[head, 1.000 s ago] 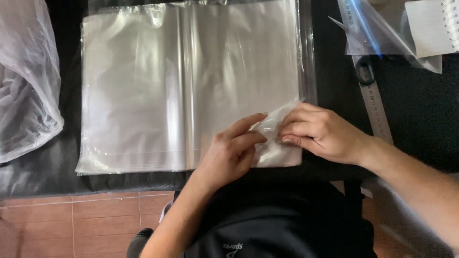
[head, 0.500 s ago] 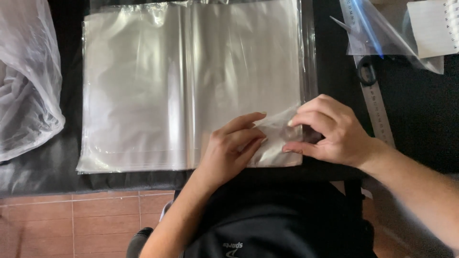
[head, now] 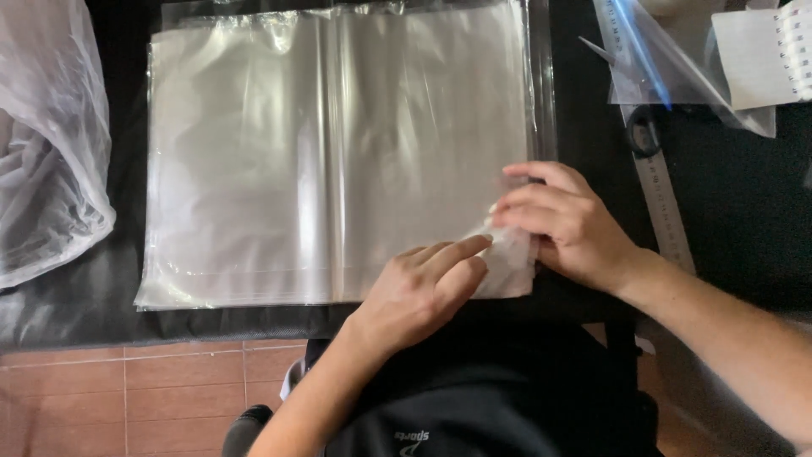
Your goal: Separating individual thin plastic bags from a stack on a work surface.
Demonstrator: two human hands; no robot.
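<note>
A stack of clear plastic sheets (head: 330,152) lies flat on the black table (head: 744,220). My left hand (head: 423,292) presses down on the stack's near right corner, index finger stretched toward the edge. My right hand (head: 562,224) pinches the lifted, crumpled corner of the top sheet (head: 507,254) between fingertips and thumb, just right of the left hand. The two hands nearly touch at that corner.
A bunched clear plastic bag (head: 46,161) sits at the left edge. A metal ruler (head: 664,207) and scissors (head: 643,131) lie to the right, with more clear plastic (head: 668,68) and white paper (head: 761,55) at the top right. Red floor tiles (head: 127,398) show below the table.
My right hand has lifted the corner of the top sheet slightly up and away from the edge. My left index finger has slid forward onto the corner.
</note>
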